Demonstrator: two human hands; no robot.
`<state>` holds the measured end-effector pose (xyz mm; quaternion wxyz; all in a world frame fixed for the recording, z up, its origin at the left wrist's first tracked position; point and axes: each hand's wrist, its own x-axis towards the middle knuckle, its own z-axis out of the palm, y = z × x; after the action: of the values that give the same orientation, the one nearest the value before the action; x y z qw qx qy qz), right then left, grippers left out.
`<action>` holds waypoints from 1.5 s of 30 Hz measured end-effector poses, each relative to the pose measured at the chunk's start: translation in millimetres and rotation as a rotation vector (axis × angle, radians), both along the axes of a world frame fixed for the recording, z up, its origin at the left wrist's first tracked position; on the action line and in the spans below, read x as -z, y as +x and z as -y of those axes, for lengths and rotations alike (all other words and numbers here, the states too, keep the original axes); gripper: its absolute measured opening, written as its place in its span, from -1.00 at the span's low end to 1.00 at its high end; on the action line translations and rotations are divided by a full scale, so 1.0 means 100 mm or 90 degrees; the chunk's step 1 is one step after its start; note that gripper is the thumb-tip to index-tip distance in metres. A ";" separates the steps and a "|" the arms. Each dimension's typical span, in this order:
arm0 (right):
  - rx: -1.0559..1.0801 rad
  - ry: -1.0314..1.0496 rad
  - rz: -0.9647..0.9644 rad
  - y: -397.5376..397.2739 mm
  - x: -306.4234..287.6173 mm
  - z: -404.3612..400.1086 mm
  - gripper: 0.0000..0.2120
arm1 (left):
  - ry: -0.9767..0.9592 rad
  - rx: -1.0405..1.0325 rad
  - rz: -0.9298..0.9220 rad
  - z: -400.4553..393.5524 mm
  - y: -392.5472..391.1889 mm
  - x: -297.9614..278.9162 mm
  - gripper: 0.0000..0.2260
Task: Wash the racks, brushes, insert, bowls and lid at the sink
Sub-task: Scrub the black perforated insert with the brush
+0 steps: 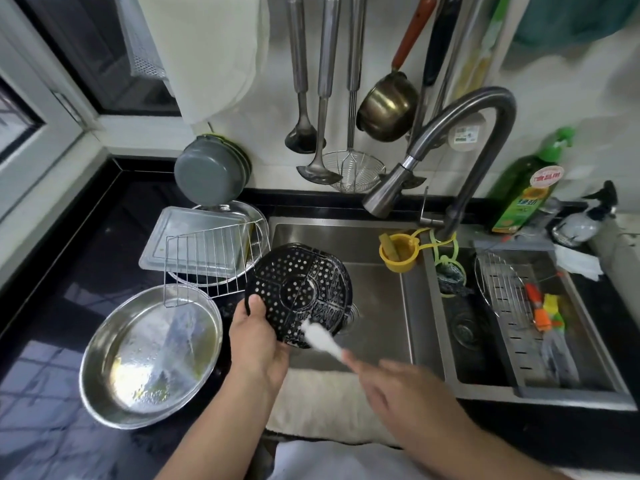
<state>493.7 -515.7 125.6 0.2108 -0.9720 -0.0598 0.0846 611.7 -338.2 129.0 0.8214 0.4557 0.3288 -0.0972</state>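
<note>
My left hand [258, 339] grips the lower edge of a round black perforated insert [299, 294], tilted over the left basin of the sink [377, 306]. My right hand [405, 386], blurred by motion, holds a white brush [320, 337] whose head lies against the insert's lower face. On the counter to the left a wire rack [204, 265] leans over a steel bowl [149, 355]. Behind it a rectangular steel tray [194, 237] sits in another bowl. In the right basin an oval wire rack [502, 289] and coloured silicone brushes [545, 311] rest on a drain tray.
The faucet [391, 188] hangs over the left basin with no water visible. A yellow cup [398, 252] hangs on the divider. A green detergent bottle [526, 192] stands at the back right. Grey bowls [207, 171] lean on the wall. Ladles and a pot hang above.
</note>
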 end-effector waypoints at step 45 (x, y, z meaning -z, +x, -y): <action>-0.087 -0.141 0.138 0.58 -0.25 0.01 -0.33 | -0.054 0.325 0.118 0.00 -0.08 -0.03 -0.68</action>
<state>551.4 -516.8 150.4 0.0888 -0.9864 -0.1385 -0.0003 603.2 -337.8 132.1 0.8151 0.4963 0.1223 -0.2728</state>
